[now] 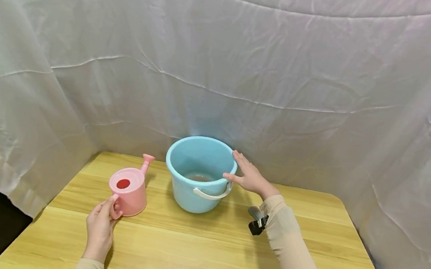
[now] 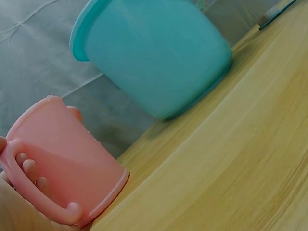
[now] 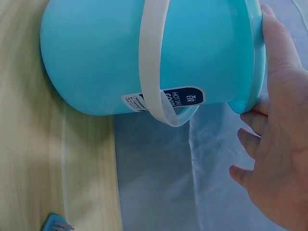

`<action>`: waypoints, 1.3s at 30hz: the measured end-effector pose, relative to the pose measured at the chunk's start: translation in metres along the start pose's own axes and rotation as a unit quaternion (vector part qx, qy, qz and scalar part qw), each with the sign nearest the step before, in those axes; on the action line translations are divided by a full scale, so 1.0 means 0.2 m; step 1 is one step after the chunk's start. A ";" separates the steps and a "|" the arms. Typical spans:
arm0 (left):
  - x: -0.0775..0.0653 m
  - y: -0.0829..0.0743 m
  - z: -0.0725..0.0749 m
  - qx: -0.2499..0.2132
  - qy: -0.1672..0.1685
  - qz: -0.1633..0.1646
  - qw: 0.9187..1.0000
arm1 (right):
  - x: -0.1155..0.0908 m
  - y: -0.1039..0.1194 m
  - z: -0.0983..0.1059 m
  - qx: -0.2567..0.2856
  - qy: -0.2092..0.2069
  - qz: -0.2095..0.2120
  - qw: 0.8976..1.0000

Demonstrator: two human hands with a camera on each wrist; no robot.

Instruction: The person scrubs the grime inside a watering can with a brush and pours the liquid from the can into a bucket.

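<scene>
My left hand [image 1: 99, 229] holds a pink watering can [image 1: 133, 196] by its handle, with fingers passing through the loop. The can stands upright at the table's left, its spout pointing away; in the left wrist view its base sits at the wood. To its right is a light blue bucket [image 1: 193, 196] with a white handle [image 1: 210, 196] hanging down the near side. My right hand [image 1: 250, 177] rests at the bucket's right rim, thumb toward the front and the other fingers stretched toward the back. In the right wrist view, a label [image 3: 185, 96] shows behind the bucket's handle.
A small brush [image 1: 256, 213] lies right of the bucket, partly hidden by my right wrist and its camera. Grey curtains [image 1: 275, 69] hang behind and beside the wooden table [image 1: 189, 251]. The bucket stands close to the back curtain.
</scene>
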State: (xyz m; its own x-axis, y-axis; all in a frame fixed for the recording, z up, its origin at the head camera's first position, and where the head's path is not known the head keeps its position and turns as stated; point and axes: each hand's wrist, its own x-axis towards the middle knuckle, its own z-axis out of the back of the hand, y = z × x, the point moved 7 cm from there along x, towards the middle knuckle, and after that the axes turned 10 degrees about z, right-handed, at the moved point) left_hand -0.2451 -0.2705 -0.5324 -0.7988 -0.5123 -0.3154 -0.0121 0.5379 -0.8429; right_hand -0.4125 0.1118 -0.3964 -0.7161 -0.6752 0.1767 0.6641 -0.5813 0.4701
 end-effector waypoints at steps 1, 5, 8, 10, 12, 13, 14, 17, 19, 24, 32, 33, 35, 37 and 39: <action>0.00 0.00 0.00 0.001 0.000 -0.001 1.000 | 0.00 0.00 0.00 -0.005 -0.001 0.004 1.000; -0.01 -0.01 0.00 0.009 0.001 0.000 1.000 | 0.01 0.01 0.00 -0.024 -0.005 0.016 1.000; -0.01 -0.01 0.00 0.019 -0.006 0.003 1.000 | 0.01 0.00 0.00 -0.036 -0.011 0.024 0.999; -0.02 -0.02 0.01 0.029 -0.010 0.005 1.000 | 0.01 0.00 0.01 -0.043 -0.019 0.029 0.998; -0.03 -0.04 0.01 0.036 -0.009 0.004 0.999 | 0.00 -0.01 0.01 -0.046 -0.030 0.031 0.998; -0.04 -0.05 0.01 0.039 -0.008 0.002 0.999 | -0.01 -0.01 0.02 -0.046 -0.037 0.032 0.998; -0.05 -0.06 0.01 0.042 -0.008 -0.001 0.999 | -0.03 -0.01 0.03 -0.046 -0.043 0.033 0.997; -0.08 -0.10 0.00 0.057 -0.014 -0.022 0.998 | -0.08 -0.02 0.05 -0.044 -0.061 0.034 0.997; -0.11 -0.14 -0.01 0.086 -0.026 -0.053 0.995 | -0.12 -0.02 0.07 -0.052 -0.070 0.037 0.996; -0.20 -0.24 -0.07 0.200 -0.054 -0.167 0.964 | -0.25 -0.02 0.09 -0.080 -0.078 0.033 0.993; -0.40 -0.37 -0.29 0.294 -0.029 -0.429 0.853 | -0.48 0.00 0.09 -0.143 -0.086 0.009 0.986; -0.43 -0.38 -0.32 0.299 -0.016 -0.466 0.833 | -0.51 0.00 0.09 -0.152 -0.088 0.006 0.984; -0.48 -0.38 -0.39 0.317 0.007 -0.523 0.791 | -0.56 -0.01 0.08 -0.166 -0.094 -0.002 0.982; -0.51 -0.36 -0.45 0.357 0.014 -0.555 0.751 | -0.62 -0.02 0.07 -0.176 -0.095 -0.017 0.980; -0.52 -0.33 -0.50 0.402 0.017 -0.575 0.712 | -0.68 -0.03 0.05 -0.183 -0.093 -0.034 0.978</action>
State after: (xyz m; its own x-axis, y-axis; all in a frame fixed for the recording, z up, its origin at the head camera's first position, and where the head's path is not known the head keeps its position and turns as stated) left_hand -0.2210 -0.1855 -0.4002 -0.5536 -0.2801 0.7843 -0.3326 -0.7890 -0.5166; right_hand -0.3223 0.2113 -0.4148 -0.7651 -0.5551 0.3263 0.6220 -0.7683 0.1512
